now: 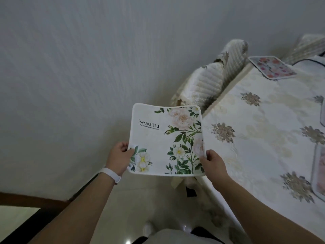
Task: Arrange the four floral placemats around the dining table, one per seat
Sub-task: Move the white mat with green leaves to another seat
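Left side first: the left hand (120,153), a white band (110,175) on its wrist, has its thumb laid over the front of the white, rounded-square fabric placemat printed with green leaves, pale blooms and the word "Beautiful" (166,140), pinching the lower-left edge with the remaining fingers curled behind, out of sight. So the mat hangs in the air off the table's near-left corner, above the pale floor, touching no surface, gripped only along its bottom two corners while the upper half stands free. That is the risk as I read it: a soft mat held low can flop forward or fold as it swings over, and its leading edge could catch the rim of the cream tablecloth with grey-gold flower medallions (255,120) and rumple it. Moving right, the right hand (213,162) is clamped on the lower-right edge, thumb on top, fingers beneath. Beyond it, a pink-flowered placemat (273,67) already lies at the far corner by a quilted-cover chair (219,74), and another mat's edge (319,171) shows at the right border; setting this one skewed or overlapping a neighbour would spoil the one-per-seat layout.
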The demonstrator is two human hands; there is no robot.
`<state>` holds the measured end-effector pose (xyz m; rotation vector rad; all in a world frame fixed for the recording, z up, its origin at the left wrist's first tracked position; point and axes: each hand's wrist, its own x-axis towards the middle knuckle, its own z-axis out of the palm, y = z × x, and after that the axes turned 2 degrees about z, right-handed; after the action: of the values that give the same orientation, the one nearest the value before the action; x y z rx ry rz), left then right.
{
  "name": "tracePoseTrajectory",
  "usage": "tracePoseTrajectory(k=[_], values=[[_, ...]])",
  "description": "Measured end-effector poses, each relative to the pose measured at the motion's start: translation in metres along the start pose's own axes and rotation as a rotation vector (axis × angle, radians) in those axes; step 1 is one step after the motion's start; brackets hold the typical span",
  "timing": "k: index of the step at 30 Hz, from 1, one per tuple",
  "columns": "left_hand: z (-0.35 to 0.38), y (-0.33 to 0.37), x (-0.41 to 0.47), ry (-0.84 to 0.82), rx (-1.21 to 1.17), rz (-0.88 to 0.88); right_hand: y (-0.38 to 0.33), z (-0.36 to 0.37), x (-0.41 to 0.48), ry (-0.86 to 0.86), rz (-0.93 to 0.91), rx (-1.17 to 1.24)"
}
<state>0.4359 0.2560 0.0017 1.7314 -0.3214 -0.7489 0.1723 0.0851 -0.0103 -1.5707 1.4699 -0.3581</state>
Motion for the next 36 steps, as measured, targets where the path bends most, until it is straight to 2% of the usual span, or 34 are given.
tracePoseTrajectory(k=[8,17,27,36], values=[[-0.041,0.024,0.045,0.086,-0.090,0.053,-0.067,0.027,0.018,-0.027,-0.106,0.085],[-0.020,0.073,0.139,0.100,-0.147,0.162,-0.118,0.044,0.096,0.009,-0.122,0.345],[0.069,0.157,0.287,-0.042,-0.044,0.208,-0.163,0.027,0.230,0.142,-0.020,0.448],[0.170,0.214,0.356,-0.229,-0.032,0.225,-0.177,-0.033,0.287,0.286,0.054,0.589]])
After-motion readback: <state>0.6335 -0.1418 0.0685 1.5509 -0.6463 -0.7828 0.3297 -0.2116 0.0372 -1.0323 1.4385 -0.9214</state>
